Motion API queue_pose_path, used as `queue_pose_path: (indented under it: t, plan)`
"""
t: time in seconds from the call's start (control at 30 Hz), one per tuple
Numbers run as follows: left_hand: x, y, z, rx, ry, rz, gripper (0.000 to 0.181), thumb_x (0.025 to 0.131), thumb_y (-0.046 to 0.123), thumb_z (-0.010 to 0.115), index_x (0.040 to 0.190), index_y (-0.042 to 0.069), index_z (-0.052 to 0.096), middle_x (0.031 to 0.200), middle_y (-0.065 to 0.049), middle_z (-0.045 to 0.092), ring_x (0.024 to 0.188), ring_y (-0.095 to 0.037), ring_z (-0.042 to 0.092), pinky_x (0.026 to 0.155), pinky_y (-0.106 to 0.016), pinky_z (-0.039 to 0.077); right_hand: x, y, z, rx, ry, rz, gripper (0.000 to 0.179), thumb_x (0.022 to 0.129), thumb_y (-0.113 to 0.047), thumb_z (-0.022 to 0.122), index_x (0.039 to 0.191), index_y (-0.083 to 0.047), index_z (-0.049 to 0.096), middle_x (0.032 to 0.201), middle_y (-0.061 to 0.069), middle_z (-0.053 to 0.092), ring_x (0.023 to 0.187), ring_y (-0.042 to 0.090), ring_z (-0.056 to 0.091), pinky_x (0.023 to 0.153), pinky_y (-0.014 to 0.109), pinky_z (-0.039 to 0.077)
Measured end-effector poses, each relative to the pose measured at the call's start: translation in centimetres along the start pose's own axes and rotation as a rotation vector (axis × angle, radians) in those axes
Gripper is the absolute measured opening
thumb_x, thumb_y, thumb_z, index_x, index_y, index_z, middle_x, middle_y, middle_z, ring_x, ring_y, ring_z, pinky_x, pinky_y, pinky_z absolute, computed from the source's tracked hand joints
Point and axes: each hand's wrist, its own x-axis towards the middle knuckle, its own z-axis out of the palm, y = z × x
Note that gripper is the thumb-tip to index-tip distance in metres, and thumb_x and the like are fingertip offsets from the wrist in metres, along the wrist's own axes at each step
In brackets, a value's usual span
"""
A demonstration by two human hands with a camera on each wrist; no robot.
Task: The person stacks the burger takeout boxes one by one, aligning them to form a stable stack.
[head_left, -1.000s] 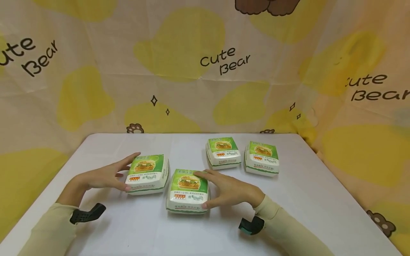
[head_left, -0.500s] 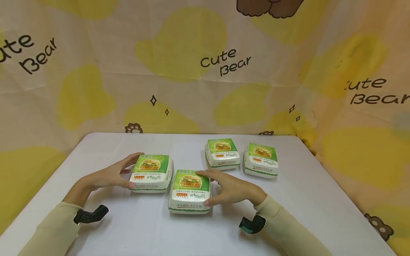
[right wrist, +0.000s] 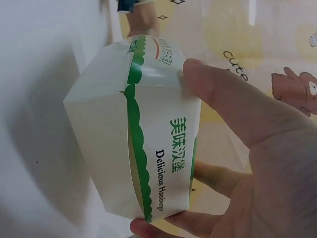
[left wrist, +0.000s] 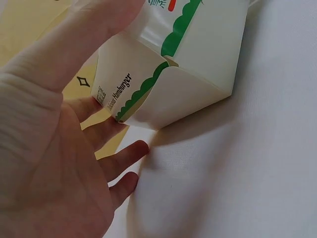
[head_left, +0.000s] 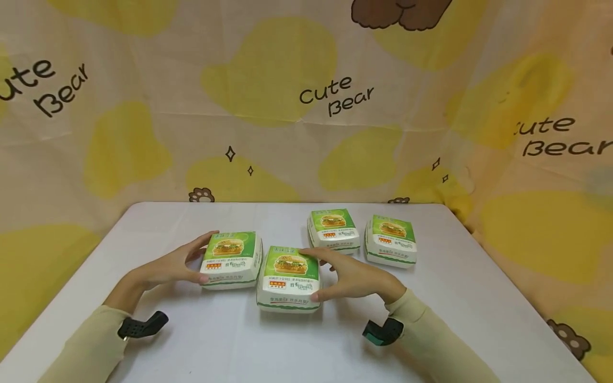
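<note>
Two green-and-white hamburger boxes are in my hands, side by side on the near part of the table in the head view. My left hand (head_left: 165, 271) holds the left hamburger box (head_left: 231, 261), thumb at its front edge and fingers toward its back. In the left wrist view this box (left wrist: 198, 82) has a printed side facing the palm. My right hand (head_left: 356, 274) grips the right hamburger box (head_left: 289, 284) by its right side, between thumb and fingers. A shadow shows under this box. The right wrist view shows its closed flap (right wrist: 166, 144) lettered "Delicious Hamburger".
Two more hamburger boxes stand farther back on the white table (head_left: 191, 351): one box (head_left: 333, 229) behind my right hand and another box (head_left: 391, 240) to its right. A patterned cloth (head_left: 268, 69) hangs behind the table and at both sides.
My left hand has moved its hamburger box to the right, nearer the other. My right hand has shifted its hamburger box slightly right and away from me. The two back boxes stay put.
</note>
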Motion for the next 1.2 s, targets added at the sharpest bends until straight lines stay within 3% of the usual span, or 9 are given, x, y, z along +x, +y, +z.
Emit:
queue_pose_path:
  t: [0.33,0.7,1.2]
  plan:
    - [-0.3,0.3,-0.2,-0.046,-0.05,-0.001,0.11,0.081,0.027,0.079,0.164,0.022,0.007,0.17,-0.017,0.01,0.153,-0.054,0.012,0.115,-0.078,0.015,0.0,0.1,-0.7,0.044,0.042,-0.032,0.089,0.083,-0.036,0.082,0.157,-0.027,0.034,0.159,-0.003,0.038,0.129,0.021,0.046,0.106,0.048,0.042]
    - [0.1,0.2,-0.3,-0.065,-0.076,-0.016,0.113,0.081,0.028,0.079,0.164,0.023,0.003,0.17,-0.019,0.008,0.155,-0.05,0.008,0.119,-0.074,0.008,-0.3,0.1,-2.1,0.104,0.1,-0.052,0.089,0.084,-0.028,0.082,0.157,-0.032,0.032,0.162,-0.001,0.033,0.136,0.029,0.048,0.111,0.055,0.043]
    - [-0.1,0.7,-0.1,-0.082,-0.084,-0.024,0.109,0.081,0.028,0.08,0.163,0.029,0.008,0.168,-0.02,0.015,0.153,-0.052,0.013,0.116,-0.077,0.015,1.0,0.3,-2.5,0.15,0.13,-0.099,0.089,0.085,-0.022,0.081,0.159,-0.026,0.032,0.16,0.007,0.034,0.135,0.033,0.047,0.111,0.062,0.042]
